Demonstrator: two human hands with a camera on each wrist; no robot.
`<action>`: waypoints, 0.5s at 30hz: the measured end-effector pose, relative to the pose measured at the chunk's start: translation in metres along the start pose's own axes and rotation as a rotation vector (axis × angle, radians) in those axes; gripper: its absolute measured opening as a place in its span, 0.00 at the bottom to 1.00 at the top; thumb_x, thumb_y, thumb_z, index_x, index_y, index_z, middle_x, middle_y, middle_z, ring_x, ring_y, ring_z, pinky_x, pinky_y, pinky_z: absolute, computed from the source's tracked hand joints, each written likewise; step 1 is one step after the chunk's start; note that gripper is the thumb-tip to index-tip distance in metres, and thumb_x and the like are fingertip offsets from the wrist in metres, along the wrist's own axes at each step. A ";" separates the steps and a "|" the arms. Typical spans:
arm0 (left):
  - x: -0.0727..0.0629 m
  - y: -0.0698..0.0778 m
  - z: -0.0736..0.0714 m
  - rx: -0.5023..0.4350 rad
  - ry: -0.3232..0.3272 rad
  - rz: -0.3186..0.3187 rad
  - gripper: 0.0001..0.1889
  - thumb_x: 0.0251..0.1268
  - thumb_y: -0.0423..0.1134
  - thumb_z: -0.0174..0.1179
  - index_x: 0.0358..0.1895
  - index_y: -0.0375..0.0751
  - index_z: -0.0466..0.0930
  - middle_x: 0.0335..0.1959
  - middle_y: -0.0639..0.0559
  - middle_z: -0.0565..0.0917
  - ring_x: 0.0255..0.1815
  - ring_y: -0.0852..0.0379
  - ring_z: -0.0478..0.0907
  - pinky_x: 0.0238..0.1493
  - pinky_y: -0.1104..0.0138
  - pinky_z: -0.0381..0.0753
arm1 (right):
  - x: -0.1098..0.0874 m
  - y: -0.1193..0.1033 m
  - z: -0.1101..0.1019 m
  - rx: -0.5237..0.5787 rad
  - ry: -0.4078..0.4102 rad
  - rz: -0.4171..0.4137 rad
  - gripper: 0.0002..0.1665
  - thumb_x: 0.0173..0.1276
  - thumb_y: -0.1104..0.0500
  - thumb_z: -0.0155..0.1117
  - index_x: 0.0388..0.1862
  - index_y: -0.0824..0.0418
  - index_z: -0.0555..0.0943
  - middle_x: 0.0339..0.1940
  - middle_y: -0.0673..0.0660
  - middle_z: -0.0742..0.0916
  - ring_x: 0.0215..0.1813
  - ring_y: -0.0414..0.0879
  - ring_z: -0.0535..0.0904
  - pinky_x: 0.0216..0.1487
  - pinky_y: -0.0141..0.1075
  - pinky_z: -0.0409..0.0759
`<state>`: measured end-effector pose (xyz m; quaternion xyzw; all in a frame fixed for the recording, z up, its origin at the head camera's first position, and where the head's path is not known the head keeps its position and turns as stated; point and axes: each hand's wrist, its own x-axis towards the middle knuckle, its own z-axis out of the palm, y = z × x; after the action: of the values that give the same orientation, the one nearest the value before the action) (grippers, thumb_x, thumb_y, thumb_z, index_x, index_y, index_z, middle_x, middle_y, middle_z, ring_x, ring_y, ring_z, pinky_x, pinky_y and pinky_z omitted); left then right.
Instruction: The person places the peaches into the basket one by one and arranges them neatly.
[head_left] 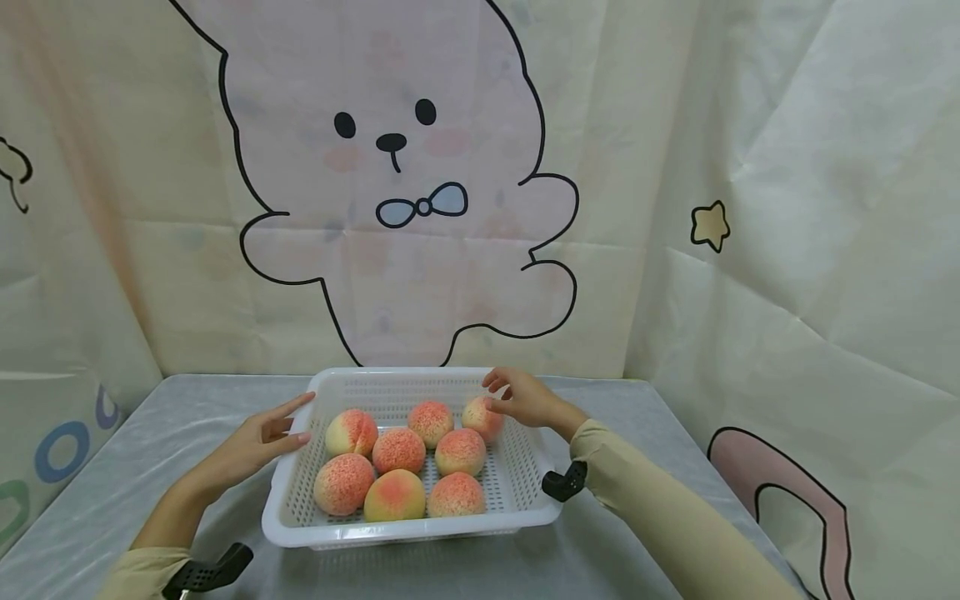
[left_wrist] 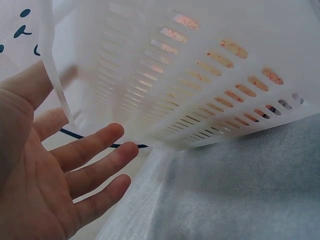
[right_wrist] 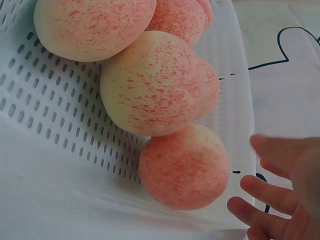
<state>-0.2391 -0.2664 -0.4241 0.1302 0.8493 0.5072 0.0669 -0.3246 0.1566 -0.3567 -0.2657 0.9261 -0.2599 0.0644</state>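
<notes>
A white plastic basket [head_left: 296,521] with slotted walls holds several peaches [head_left: 398,451], yellowish with red speckling. At the basket's left rim is my left hand [head_left: 258,442], its thumb and forefinger touching the rim. The other fingers [left_wrist: 100,172] spread loosely outside the slotted wall in the left wrist view. My right hand [head_left: 531,400] hovers over the back right corner, nearest the peach there [right_wrist: 185,167]. A gap separates its loosely bent fingers [right_wrist: 265,192] from that peach in the right wrist view; nothing is held.
Under the basket lies a pale grey cloth-covered table [head_left: 217,400]. A fabric backdrop [head_left: 592,125] with a cartoon bear stands behind it, and side curtains [head_left: 810,275] hang at left and right. Each wrist wears a black camera mount [head_left: 564,482].
</notes>
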 end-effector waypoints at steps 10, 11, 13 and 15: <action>-0.001 0.002 0.000 0.019 0.005 -0.003 0.40 0.76 0.46 0.57 0.83 0.43 0.47 0.73 0.26 0.68 0.64 0.39 0.78 0.53 0.50 0.84 | -0.004 0.001 -0.005 0.049 -0.016 0.009 0.23 0.75 0.55 0.63 0.62 0.66 0.77 0.59 0.69 0.84 0.56 0.61 0.82 0.56 0.50 0.83; -0.001 0.002 0.000 0.017 0.006 -0.005 0.40 0.75 0.46 0.57 0.83 0.44 0.47 0.73 0.26 0.68 0.64 0.39 0.78 0.53 0.51 0.84 | -0.005 0.001 -0.005 0.061 -0.010 0.012 0.23 0.75 0.55 0.63 0.62 0.66 0.77 0.59 0.70 0.84 0.56 0.62 0.82 0.57 0.51 0.82; -0.001 0.003 0.000 0.015 0.003 -0.002 0.40 0.76 0.46 0.57 0.83 0.43 0.47 0.73 0.26 0.68 0.64 0.40 0.78 0.53 0.52 0.84 | -0.006 0.001 -0.006 0.073 0.002 0.011 0.22 0.75 0.55 0.62 0.62 0.66 0.77 0.60 0.70 0.83 0.57 0.63 0.81 0.58 0.52 0.82; -0.001 0.003 0.000 0.010 -0.002 0.005 0.40 0.76 0.46 0.57 0.83 0.42 0.46 0.73 0.25 0.67 0.63 0.41 0.79 0.52 0.53 0.85 | -0.008 0.001 -0.007 0.083 0.012 0.011 0.22 0.75 0.55 0.62 0.62 0.65 0.77 0.61 0.70 0.83 0.58 0.63 0.81 0.58 0.52 0.81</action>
<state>-0.2372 -0.2653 -0.4215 0.1332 0.8515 0.5029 0.0656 -0.3202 0.1646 -0.3517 -0.2562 0.9163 -0.2994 0.0712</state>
